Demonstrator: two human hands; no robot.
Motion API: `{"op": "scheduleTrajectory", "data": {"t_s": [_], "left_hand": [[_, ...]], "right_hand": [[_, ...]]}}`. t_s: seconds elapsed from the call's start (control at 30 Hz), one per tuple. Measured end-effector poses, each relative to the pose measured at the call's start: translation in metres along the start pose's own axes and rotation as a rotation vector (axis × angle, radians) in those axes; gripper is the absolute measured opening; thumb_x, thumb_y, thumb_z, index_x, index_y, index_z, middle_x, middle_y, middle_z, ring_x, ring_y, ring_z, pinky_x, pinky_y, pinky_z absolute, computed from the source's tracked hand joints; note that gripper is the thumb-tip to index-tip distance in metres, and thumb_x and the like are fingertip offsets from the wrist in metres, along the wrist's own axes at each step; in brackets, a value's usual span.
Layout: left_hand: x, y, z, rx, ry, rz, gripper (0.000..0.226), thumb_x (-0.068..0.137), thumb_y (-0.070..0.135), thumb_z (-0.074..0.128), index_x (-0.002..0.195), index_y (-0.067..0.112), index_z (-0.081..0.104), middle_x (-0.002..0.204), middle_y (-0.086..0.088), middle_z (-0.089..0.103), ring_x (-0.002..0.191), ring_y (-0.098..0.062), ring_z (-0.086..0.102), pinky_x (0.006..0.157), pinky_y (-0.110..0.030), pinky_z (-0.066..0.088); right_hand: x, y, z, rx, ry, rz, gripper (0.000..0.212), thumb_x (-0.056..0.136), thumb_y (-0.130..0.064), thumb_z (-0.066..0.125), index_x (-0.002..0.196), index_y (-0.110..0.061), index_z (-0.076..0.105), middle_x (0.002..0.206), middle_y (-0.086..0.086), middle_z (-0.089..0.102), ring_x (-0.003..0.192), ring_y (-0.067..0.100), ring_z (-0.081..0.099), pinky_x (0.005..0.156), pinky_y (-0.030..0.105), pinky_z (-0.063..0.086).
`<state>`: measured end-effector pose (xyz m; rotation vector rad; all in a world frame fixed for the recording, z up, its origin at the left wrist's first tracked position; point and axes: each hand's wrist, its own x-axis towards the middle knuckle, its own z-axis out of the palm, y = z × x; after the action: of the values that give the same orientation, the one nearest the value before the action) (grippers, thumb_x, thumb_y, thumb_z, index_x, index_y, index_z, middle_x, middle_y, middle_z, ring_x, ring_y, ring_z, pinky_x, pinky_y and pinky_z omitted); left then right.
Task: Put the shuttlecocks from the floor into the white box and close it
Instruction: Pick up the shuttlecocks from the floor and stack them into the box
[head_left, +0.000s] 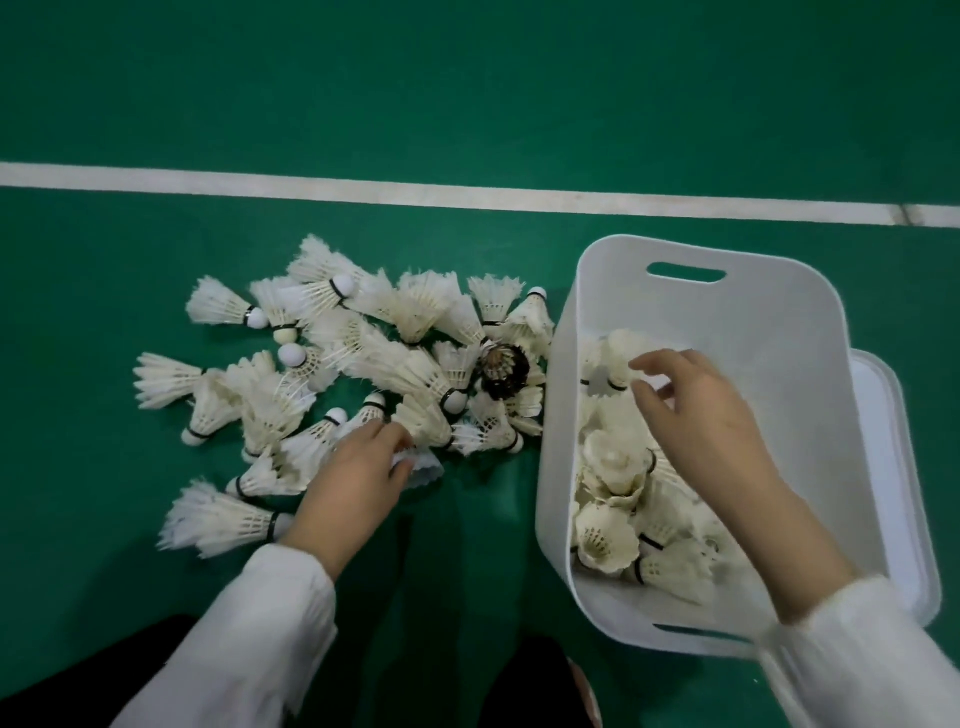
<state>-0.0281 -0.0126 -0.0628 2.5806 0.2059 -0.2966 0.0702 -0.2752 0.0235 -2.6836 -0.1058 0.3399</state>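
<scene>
Heaped at left on the green court floor (467, 104), below the white line (363, 192): a pile of white feather shuttlecocks (322, 374), with one dark-feathered shuttlecock (501, 371) at its right edge. At the pile's near edge, left hand (358, 473) curled round a single blurred shuttlecock (423, 467). Further right, open-topped white box (558, 467) partly filled with more shuttlecocks (608, 540), right hand (701, 415) above them with fingers loosely spread and gripping nothing, white lid (898, 441) flat on the floor against the box's right side.
</scene>
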Motion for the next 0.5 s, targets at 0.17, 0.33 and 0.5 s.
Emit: {"op": "scheduleTrajectory", "data": {"t_s": [0.17,0.33,0.5], "left_hand": [[-0.016,-0.022,-0.016,-0.015,0.070,-0.073,0.011,0.086,0.017,0.059,0.092,0.008,0.059,0.088,-0.011,0.059,0.083,-0.029,0.056,0.071,-0.040,0.048],[-0.028,-0.035,-0.021,-0.043,0.064,-0.123,0.014,0.087,0.015,0.057,0.098,0.008,0.060,0.096,-0.011,0.061,0.090,-0.030,0.056,0.079,-0.038,0.046],[-0.027,-0.018,-0.001,-0.041,0.004,0.005,0.019,0.087,0.008,0.053,0.103,0.012,0.060,0.106,-0.003,0.058,0.092,-0.024,0.057,0.076,-0.033,0.048]], "right_hand": [[-0.056,-0.086,0.020,0.133,-0.091,-0.443,0.017,0.091,-0.018,0.051,0.100,-0.014,0.064,0.099,-0.001,0.059,0.085,0.015,0.058,0.075,0.027,0.047],[-0.033,-0.112,0.100,-0.313,-0.407,-0.538,0.030,0.087,-0.004,0.048,0.117,-0.008,0.049,0.120,0.011,0.045,0.108,0.033,0.050,0.083,0.045,0.049],[-0.001,-0.097,0.130,-0.640,-0.688,-0.216,0.041,0.091,0.001,0.044,0.132,0.000,0.042,0.138,0.019,0.042,0.125,0.034,0.045,0.101,0.040,0.041]]}}
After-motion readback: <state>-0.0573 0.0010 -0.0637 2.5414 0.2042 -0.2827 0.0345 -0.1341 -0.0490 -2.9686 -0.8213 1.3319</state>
